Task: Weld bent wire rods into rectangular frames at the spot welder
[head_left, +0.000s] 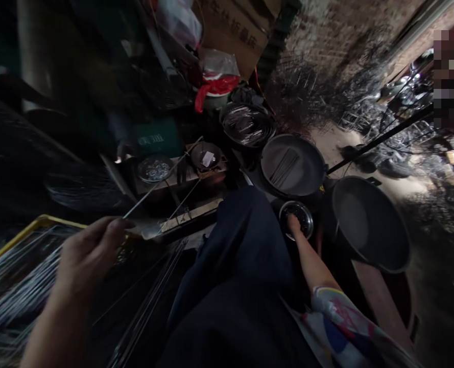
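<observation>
My left hand (92,245) is closed in a pinch around one end of a thin metal rod (146,194). The rod slants up and to the right, its far end near a small dark bowl with a white label (207,156). Down on the other side, my right hand (294,223) reaches into a round metal bowl (307,212) beside my knee. Small dark pieces seem to lie in that bowl, but its contents are hard to make out. The fingers of this hand are hidden inside it.
A yellow crate (43,221) of metal rods stands at left. A dish of small shiny parts (154,168) sits ahead. To the right are a wide pan holding dark rods (293,153), a large dark pan (376,225) and a basin of wire pieces (247,125). Tangled metalwork (399,112) lies beyond.
</observation>
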Demonstrator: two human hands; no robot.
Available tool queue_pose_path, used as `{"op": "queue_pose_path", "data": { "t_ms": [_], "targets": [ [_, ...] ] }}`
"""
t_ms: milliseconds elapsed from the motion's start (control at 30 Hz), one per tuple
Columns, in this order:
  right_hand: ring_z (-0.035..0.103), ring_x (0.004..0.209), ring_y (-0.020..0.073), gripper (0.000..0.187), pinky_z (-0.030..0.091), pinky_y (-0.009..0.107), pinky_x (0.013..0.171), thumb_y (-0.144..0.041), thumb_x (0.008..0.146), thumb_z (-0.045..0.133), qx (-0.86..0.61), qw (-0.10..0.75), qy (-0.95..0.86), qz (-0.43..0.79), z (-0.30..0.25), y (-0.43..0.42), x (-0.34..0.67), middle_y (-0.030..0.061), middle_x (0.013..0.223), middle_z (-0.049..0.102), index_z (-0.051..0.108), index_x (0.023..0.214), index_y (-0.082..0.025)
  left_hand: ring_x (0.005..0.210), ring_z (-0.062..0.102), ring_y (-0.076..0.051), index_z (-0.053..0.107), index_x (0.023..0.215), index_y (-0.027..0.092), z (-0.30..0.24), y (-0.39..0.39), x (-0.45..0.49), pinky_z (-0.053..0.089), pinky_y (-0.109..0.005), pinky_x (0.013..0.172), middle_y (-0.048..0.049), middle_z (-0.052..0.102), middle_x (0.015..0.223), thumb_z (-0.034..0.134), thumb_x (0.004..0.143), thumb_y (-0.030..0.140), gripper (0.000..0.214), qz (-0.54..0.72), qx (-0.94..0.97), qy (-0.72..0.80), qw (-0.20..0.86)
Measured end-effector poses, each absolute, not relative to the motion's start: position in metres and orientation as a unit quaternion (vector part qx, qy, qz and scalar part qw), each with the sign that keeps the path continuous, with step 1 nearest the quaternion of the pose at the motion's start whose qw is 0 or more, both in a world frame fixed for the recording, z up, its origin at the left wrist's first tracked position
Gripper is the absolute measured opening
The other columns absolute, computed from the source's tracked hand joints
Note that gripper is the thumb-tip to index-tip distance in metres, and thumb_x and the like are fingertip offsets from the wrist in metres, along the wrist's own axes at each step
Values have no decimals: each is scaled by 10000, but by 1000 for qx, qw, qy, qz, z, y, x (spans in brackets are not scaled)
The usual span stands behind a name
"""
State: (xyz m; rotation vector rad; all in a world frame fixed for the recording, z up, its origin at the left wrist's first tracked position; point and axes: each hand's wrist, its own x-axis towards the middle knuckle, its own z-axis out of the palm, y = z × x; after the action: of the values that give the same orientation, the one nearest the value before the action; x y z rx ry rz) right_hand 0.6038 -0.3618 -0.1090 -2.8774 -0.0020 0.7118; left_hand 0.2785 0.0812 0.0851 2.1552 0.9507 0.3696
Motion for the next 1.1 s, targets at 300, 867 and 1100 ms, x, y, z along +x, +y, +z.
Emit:
{"op": "queue_pose_path", "data": {
  "t_ms": [300,867,1100],
  "targets": [
    [663,1000,224,269,490,308,849,-242,849,537,-977,103,-48,181,-100,-391,611,118,1054,712,689,1055,-158,552,514,-176,629,824,234,54,90,281,390,-279,536,23,547,573,451,885,422,266,158,863,343,335],
    [710,772,236,347,568,350,706,-436,701,764,-737,616,-174,216,14,-156,572,78,802,717,660,897,-170,557,502,-158,584,748,195,49,105,299,322,-253,568,-20,561,606,386,949,367,331,167,877,342,292],
    [700,662,182,260,552,254,529,-335,681,792,-607,682,-128,387,12,-14,498,27,723,710,583,755,-199,567,533,-186,564,729,217,38,120,312,294,-272,573,-39,569,606,404,946,364,307,165,884,356,253]
  ]
}}
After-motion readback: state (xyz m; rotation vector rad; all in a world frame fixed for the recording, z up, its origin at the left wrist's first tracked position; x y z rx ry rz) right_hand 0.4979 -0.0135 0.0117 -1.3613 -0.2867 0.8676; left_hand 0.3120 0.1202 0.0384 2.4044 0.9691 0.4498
